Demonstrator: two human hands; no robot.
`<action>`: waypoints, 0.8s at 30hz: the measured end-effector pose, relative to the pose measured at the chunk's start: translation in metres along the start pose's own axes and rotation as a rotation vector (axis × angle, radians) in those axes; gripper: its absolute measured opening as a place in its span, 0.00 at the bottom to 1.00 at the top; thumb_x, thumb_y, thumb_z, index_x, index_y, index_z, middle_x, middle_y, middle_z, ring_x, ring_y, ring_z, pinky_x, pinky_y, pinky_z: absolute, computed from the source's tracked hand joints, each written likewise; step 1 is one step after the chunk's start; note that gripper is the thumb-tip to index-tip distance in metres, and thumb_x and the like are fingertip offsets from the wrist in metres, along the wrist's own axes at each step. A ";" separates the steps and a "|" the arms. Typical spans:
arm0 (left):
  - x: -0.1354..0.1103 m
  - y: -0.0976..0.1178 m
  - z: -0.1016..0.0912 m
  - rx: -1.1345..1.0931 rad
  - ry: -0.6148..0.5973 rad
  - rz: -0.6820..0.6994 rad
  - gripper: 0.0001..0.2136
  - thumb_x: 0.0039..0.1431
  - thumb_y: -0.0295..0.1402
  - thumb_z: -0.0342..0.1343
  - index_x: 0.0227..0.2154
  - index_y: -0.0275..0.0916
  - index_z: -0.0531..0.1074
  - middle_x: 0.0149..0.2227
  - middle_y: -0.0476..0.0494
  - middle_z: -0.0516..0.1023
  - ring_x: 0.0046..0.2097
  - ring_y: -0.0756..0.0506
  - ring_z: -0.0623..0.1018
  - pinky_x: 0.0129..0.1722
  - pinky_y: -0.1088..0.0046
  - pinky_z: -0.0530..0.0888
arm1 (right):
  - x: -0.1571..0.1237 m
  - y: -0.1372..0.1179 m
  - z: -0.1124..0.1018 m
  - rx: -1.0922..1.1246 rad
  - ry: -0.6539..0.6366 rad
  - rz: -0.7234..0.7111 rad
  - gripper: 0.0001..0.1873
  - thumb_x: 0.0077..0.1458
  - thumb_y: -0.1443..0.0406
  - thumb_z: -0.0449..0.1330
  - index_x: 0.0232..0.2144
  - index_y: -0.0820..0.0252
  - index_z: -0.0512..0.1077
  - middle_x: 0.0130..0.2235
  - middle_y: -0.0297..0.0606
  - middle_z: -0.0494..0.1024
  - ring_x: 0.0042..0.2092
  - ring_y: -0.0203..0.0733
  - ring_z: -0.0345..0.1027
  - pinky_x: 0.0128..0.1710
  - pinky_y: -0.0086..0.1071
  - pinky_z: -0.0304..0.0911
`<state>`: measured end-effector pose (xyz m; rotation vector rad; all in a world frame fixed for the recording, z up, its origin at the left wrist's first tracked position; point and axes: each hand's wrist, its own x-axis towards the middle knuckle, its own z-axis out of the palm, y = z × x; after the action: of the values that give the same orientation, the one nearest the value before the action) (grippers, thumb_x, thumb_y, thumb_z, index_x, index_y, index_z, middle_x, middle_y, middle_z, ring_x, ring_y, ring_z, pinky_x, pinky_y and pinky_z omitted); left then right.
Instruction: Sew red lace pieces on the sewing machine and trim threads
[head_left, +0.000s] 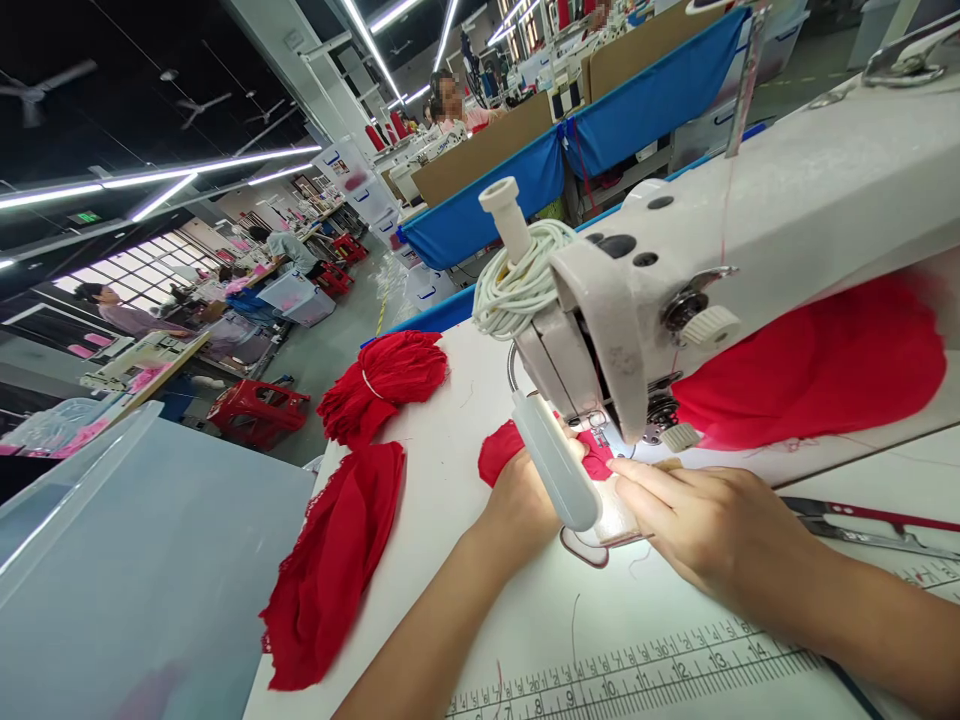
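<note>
A white sewing machine (750, 240) stands over the white table (465, 420). My left hand (521, 500) rests on a small red fabric piece (501, 450) just left of the needle; the machine's white lamp (556, 462) hides its fingers. My right hand (701, 520) lies to the right of the needle, fingers stretched flat and pointing left, pressing the red piece near the presser foot (604, 432). More red fabric (817, 365) is bunched under the machine's arm.
A tied bundle of red lace pieces (382, 380) and a loose red pile (330, 560) lie at the table's left. A translucent plastic bin (127, 560) stands at left. Scissors (862, 525) lie at right. A ruler strip (645, 670) runs along the near edge. Other workers sit far behind.
</note>
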<state>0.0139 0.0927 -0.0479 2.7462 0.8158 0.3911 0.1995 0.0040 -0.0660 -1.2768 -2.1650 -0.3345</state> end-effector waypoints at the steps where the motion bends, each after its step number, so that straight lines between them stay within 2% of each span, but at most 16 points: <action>1: 0.000 0.000 0.000 0.011 0.008 -0.001 0.09 0.58 0.21 0.42 0.27 0.40 0.62 0.32 0.43 0.71 0.37 0.44 0.72 0.38 0.64 0.73 | 0.000 0.000 0.000 -0.004 0.002 -0.002 0.20 0.45 0.82 0.49 0.34 0.64 0.75 0.38 0.42 0.81 0.27 0.36 0.69 0.20 0.34 0.48; 8: 0.000 -0.002 0.003 0.088 0.067 0.044 0.10 0.57 0.20 0.42 0.29 0.40 0.63 0.31 0.44 0.70 0.37 0.43 0.71 0.37 0.63 0.73 | -0.001 0.003 0.002 -0.025 -0.046 0.011 0.17 0.49 0.80 0.49 0.33 0.62 0.74 0.33 0.40 0.79 0.26 0.35 0.65 0.23 0.32 0.50; 20: 0.004 0.000 0.004 0.172 0.116 0.052 0.09 0.57 0.21 0.42 0.27 0.40 0.62 0.29 0.45 0.67 0.31 0.45 0.66 0.30 0.66 0.69 | -0.002 0.005 0.004 -0.011 -0.097 0.024 0.16 0.52 0.78 0.49 0.35 0.62 0.73 0.33 0.39 0.78 0.26 0.34 0.63 0.26 0.31 0.52; 24: 0.003 0.001 0.002 0.195 0.159 0.076 0.10 0.60 0.21 0.42 0.28 0.39 0.66 0.30 0.44 0.70 0.33 0.45 0.69 0.33 0.67 0.70 | -0.002 0.006 0.003 -0.008 -0.090 0.008 0.15 0.53 0.78 0.49 0.34 0.62 0.73 0.33 0.40 0.78 0.27 0.35 0.65 0.27 0.31 0.52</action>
<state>0.0175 0.0939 -0.0486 2.9642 0.8295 0.5802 0.2038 0.0074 -0.0702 -1.3279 -2.2352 -0.2868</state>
